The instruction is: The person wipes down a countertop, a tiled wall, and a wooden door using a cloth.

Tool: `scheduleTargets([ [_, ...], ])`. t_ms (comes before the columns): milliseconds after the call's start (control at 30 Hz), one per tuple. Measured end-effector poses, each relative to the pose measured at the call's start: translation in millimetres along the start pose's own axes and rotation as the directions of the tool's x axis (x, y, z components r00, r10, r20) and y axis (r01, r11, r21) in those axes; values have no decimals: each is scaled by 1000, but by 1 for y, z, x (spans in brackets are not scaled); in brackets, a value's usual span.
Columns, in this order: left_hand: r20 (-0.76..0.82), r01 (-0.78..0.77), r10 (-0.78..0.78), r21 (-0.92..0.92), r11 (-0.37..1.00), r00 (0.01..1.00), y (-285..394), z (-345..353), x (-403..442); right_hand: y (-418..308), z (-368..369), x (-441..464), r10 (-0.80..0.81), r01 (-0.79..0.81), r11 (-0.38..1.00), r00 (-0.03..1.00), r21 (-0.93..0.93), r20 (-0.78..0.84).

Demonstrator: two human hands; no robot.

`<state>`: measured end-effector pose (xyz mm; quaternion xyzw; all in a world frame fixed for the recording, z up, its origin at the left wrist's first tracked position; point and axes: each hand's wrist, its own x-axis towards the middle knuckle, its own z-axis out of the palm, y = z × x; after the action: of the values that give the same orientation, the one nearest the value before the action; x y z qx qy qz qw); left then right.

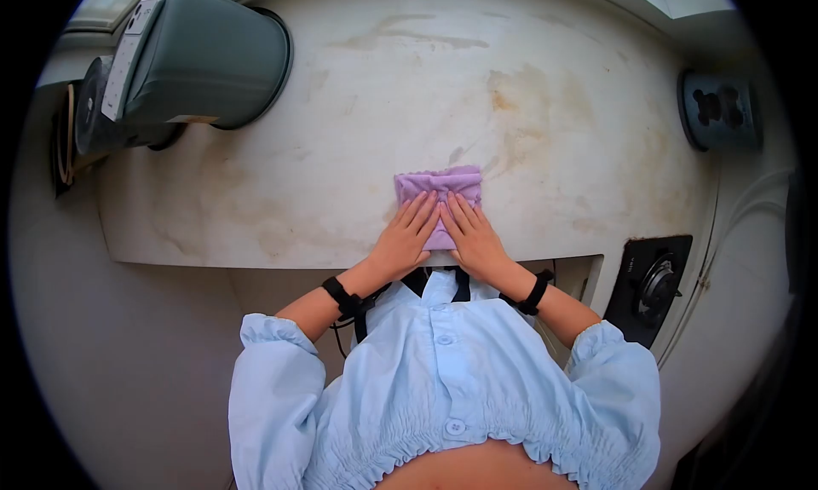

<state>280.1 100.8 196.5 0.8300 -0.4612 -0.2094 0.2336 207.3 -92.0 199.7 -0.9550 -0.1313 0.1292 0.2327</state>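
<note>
A folded purple cloth (438, 183) lies near the front edge of a white, brown-stained countertop (358, 106). My left hand (411, 233) rests flat on the cloth's left half, fingers stretched forward. On the right half, my right hand (470, 234) lies the same way, its fingers extended and slightly apart. The fingertips of both hands almost meet at the middle of the cloth. Neither hand grips it; both press from above. Black bands circle both wrists.
A dark green bin-like container (209, 55) stands at the back left, with a white panel (132, 55) on its side. A dark blue stool-like object (721, 111) is at the far right. A black gas burner (652, 287) sits at the right front.
</note>
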Motion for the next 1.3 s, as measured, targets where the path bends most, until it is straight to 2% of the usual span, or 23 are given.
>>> scheduleTargets([
  [67, 52, 24, -22, -29, 999, 998, 4, 0, -28, -25, 8, -8, 11, -13, 999, 999, 39, 52],
  [167, 22, 35, -35, -2, 999, 999, -17, -17, -24, -32, 0, 24, 7, -7, 1000, 1000, -15, 18],
  [300, -206, 84, -28, 267, 960, 978, -100, -47, 22, -4, -5, 134, -95, 72, 985, 986, -157, -140],
  [367, -326, 101, -12, 257, 961, 945, -138, -72, 46, 6, -8, 196, -82, 48, 984, 976, -171, -201],
  [433, -387, 145, -76, 152, 978, 919, -172, -83, 62, 8, -9, 245, -37, 17, 995, 975, -95, -220],
  [533, -400, 159, -110, 91, 983, 910, -177, -89, 49, -14, -5, 253, 19, -42, 993, 978, -110, -207],
  [567, -383, 158, -116, 79, 984, 916, -176, -87, 35, -24, 2, 244, -7, -19, 992, 977, -121, -212],
  [633, -291, 146, -110, 107, 983, 950, -158, -81, -3, -45, 20, 207, -64, 27, 988, 969, -154, -237],
  [700, -166, 112, -96, 87, 990, 981, -126, -80, -48, -72, 22, 157, -111, 94, 989, 982, -116, -155],
  [833, 5, 147, -147, 47, 988, 989, -72, -45, -119, -122, 41, 76, -60, 66, 995, 995, 78, -73],
  [933, -5, 158, -158, 34, 987, 987, -65, -41, -124, -122, 39, 73, -82, 82, 996, 997, 30, 15],
  [1033, -36, 145, -143, 76, 986, 989, -78, -52, -98, -103, 31, 95, -95, 95, 995, 994, 3, -50],
  [1167, -253, 121, -82, 146, 982, 964, -111, -65, -23, -55, 22, 153, -39, 13, 991, 979, -132, -199],
  [1233, -328, 107, -28, 225, 968, 944, -134, -68, 18, -35, 12, 179, 1, -37, 994, 949, -107, -316],
  [1300, -350, 86, -7, 211, 974, 937, -145, -73, 48, -13, -1, 197, 6, -48, 991, 947, -123, -321],
])
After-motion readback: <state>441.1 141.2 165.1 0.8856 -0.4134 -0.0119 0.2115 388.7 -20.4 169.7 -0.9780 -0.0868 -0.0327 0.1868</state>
